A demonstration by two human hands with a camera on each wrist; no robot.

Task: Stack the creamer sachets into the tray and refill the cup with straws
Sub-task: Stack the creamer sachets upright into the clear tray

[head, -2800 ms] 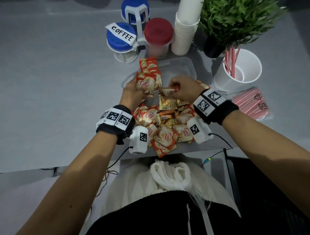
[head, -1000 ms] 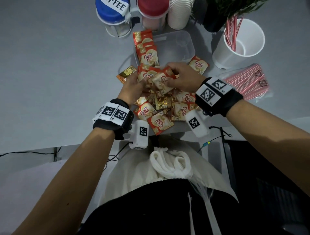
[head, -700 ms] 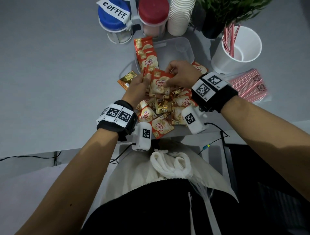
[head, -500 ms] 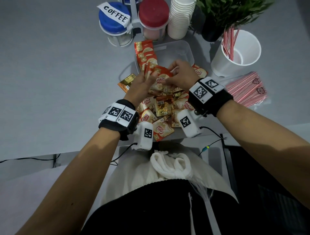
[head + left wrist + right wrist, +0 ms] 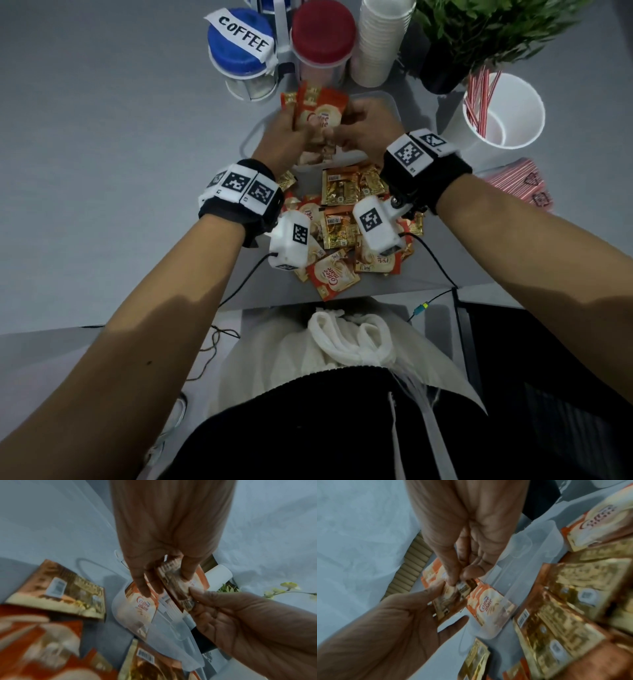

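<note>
Both hands hold a small bunch of red-and-cream creamer sachets (image 5: 318, 111) upright over the clear plastic tray (image 5: 388, 102). My left hand (image 5: 294, 128) grips the bunch from the left, thumb and fingers curled around it (image 5: 173, 580). My right hand (image 5: 342, 128) pinches its right edge (image 5: 460, 588). Sachets stand in the tray's left part, one facing out (image 5: 488, 605). A loose pile of sachets (image 5: 342, 212) lies on the table under my wrists. The white cup (image 5: 513, 137) with a few red-striped straws (image 5: 479, 96) stands at the right.
A clear packet of straws (image 5: 513, 181) lies right of my right wrist. Behind the tray stand a blue-lidded jar labelled COFFEE (image 5: 239, 51), a red-lidded jar (image 5: 323, 37), a stack of paper cups (image 5: 380, 41) and a potted plant (image 5: 479, 31). The table edge (image 5: 376, 294) is near my body.
Both hands lifted the sachet bunch off the pile and carried it forward, from in front of the tray to over its left part.
</note>
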